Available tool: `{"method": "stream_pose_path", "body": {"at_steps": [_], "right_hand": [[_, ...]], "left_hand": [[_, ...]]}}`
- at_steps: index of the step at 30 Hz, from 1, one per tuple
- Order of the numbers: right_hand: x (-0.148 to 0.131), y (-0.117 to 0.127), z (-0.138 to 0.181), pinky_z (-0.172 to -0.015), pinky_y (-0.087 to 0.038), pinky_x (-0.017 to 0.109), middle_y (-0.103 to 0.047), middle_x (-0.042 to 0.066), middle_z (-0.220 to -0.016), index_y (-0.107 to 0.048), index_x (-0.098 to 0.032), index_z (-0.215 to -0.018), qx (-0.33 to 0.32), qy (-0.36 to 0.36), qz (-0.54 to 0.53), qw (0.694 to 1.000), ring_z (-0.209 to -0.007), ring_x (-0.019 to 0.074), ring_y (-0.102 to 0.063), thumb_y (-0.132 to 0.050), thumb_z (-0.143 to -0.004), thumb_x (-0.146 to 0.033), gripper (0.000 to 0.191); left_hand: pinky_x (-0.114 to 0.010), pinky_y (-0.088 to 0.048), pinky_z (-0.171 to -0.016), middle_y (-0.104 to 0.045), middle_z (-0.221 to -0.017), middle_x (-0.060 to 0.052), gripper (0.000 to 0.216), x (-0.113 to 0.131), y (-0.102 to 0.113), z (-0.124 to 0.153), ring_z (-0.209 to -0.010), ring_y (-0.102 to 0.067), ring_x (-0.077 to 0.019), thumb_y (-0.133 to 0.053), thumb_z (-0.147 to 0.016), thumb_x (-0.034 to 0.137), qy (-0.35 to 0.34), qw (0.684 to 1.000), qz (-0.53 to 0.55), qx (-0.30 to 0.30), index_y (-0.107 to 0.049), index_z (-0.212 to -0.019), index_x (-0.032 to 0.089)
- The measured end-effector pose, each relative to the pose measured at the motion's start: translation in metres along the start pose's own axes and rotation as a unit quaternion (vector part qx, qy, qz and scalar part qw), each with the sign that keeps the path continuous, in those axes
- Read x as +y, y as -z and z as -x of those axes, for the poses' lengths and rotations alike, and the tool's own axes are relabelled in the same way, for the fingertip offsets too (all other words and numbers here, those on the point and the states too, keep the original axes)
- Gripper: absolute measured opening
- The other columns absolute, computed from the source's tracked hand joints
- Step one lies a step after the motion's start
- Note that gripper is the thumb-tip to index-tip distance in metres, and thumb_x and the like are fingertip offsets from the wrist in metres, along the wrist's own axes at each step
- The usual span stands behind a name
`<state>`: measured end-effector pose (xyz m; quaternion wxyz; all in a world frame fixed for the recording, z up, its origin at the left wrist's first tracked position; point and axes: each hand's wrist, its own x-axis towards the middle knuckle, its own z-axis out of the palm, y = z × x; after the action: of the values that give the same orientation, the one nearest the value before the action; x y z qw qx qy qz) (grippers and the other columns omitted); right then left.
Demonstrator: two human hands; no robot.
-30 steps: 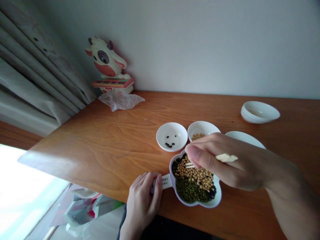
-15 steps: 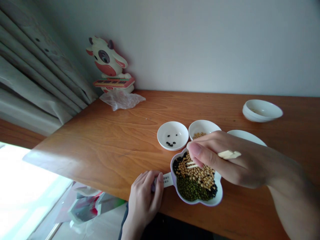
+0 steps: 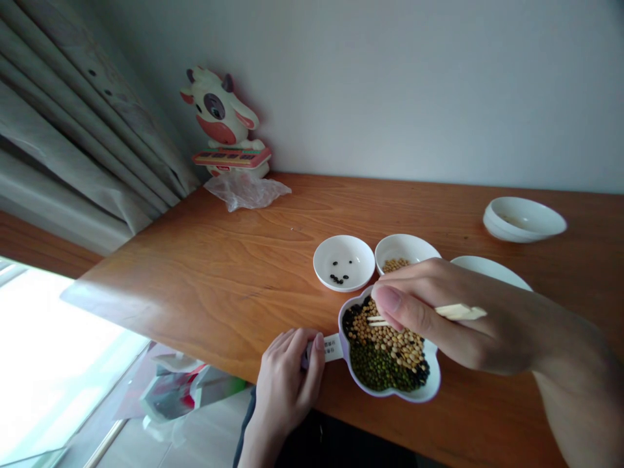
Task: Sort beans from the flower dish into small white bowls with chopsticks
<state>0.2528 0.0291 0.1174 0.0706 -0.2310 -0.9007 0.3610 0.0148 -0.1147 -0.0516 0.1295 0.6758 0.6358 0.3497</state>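
My left hand is wrapped round the handle of a lobed, purple-edged bowl near the table's front edge. Soybeans, green mung beans and black beans fill it in patches. Above the bowl, my right hand is closed on a pair of pale chopsticks, whose tips touch the soybeans. Just behind stand a white dish with several black beans, a second white dish with soybeans, and a third white dish partly hidden by my right hand.
At the back right sits a stack of white bowls. A cow-shaped toy keyboard leans at the back left wall, with a crumpled plastic bag before it. The wooden table's left edge borders a curtain and a bright window.
The whole view has shifted slightly, so things appear a little further right. Both hands keep their grips, and the chopstick tips stay among the soybeans.
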Motion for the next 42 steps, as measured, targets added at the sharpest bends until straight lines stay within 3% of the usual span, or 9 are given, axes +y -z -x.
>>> {"method": "stream_pose_path", "body": {"at_steps": [20, 42], "right_hand": [[0.0003, -0.0009, 0.0028, -0.057, -0.035, 0.028, -0.057, -0.003, -0.063, -0.056, -0.019, -0.075, 0.018, -0.024, -0.015, 0.999, -0.054, 0.0092, -0.048, -0.046, -0.116, -0.050, 0.051], [0.0016, -0.0034, 0.0006, -0.057, -0.030, 0.032, -0.057, -0.003, -0.064, -0.053, -0.020, -0.075, 0.011, -0.012, 0.001, 1.000, -0.055, 0.0095, -0.048, -0.045, -0.116, -0.048, 0.050]], "left_hand": [[-0.030, -0.048, -0.070, -0.069, -0.080, -0.002, 0.022, -0.0009, -0.0005, 0.0005, -0.073, -0.066, -0.0189, -0.051, -0.113, 0.028, 0.004, 1.000, 0.001, -0.003, -0.065, -0.096, 0.023], [-0.031, -0.049, -0.070, -0.070, -0.081, -0.002, 0.021, -0.0003, 0.0001, 0.0011, -0.074, -0.067, -0.0196, -0.051, -0.113, 0.028, 0.004, 1.000, 0.004, -0.003, -0.064, -0.097, 0.023]]}}
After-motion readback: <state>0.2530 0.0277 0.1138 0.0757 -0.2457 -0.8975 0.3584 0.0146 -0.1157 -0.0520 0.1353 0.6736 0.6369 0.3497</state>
